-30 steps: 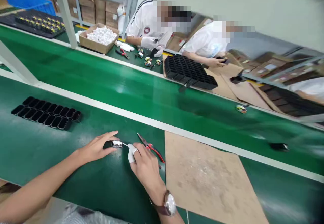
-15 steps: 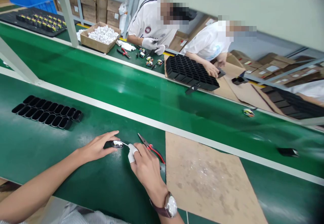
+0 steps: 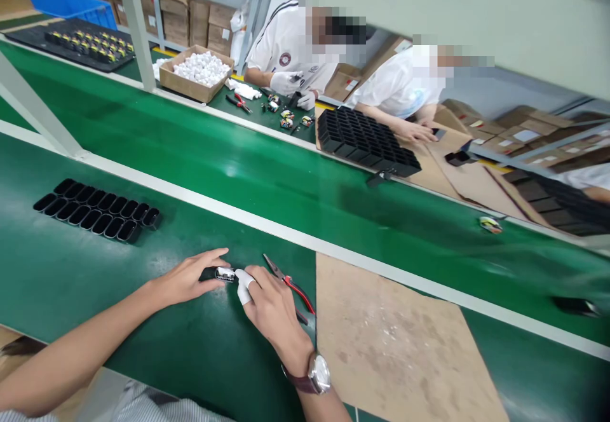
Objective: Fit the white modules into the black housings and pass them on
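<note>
Near the front of the green bench (image 3: pixel 190 365), the left hand (image 3: pixel 188 277) grips a small black case (image 3: pixel 208 274) between thumb and fingers. Its long axis runs roughly sideways from the left palm toward the right hand (image 3: pixel 269 301), with the open mouth pointing right and up. White material and small metallic bits show inside. The right hand's white-covered fingertips meet at the mouth; whether they pinch anything cannot be told. To the left, two rows of black cases (image 3: pixel 95 209) stand with mouths upward, dark within. Across the belt (image 3: pixel 229 149), a cardboard box (image 3: pixel 181 87) holds a heap of white pieces, and a black tray (image 3: pixel 33 39) carries yellow-topped parts.
</note>
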Tool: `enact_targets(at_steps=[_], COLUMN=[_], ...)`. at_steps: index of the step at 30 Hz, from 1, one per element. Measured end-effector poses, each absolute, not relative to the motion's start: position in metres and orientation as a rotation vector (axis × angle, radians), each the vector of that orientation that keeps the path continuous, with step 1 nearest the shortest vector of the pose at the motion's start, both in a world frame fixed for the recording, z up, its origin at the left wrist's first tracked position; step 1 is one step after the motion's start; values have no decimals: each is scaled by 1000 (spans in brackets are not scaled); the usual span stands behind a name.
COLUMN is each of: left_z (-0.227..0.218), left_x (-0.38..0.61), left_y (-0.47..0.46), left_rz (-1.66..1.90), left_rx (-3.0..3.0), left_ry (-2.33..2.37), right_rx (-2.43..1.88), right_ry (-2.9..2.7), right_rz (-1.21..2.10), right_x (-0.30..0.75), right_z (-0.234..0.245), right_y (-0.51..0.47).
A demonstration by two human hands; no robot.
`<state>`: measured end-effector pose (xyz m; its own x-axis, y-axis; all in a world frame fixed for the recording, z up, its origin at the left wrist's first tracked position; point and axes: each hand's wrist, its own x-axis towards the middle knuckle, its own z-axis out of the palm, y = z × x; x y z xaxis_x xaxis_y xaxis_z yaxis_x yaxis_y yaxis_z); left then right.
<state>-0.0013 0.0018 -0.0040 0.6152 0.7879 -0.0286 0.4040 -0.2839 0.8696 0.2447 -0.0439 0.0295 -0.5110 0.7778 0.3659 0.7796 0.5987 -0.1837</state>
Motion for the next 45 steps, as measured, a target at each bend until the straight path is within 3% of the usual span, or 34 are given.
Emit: enact_targets(at_steps=[9, 20, 32, 39, 45], left_z=[-2, 2, 2, 0, -3], left_x=[-1, 0, 0, 1, -1], left_y=[2, 2, -1, -1, 0], left_rz=[533, 514, 466, 514, 511], left_rx=[1872, 1887, 1931, 1954, 1978], left_ry=[937, 943, 993, 956, 935], right_rx=[-1219, -1265, -1530, -1268, -1187], right_ry=[-2611, -2507, -2168, -2264, -2430], right_rz=[-183, -58, -64, 215, 233], right_x=[245, 246, 274, 242, 224], right_z=[52, 47, -3, 33, 34], right_y=[-41, -46, -75, -60, -39])
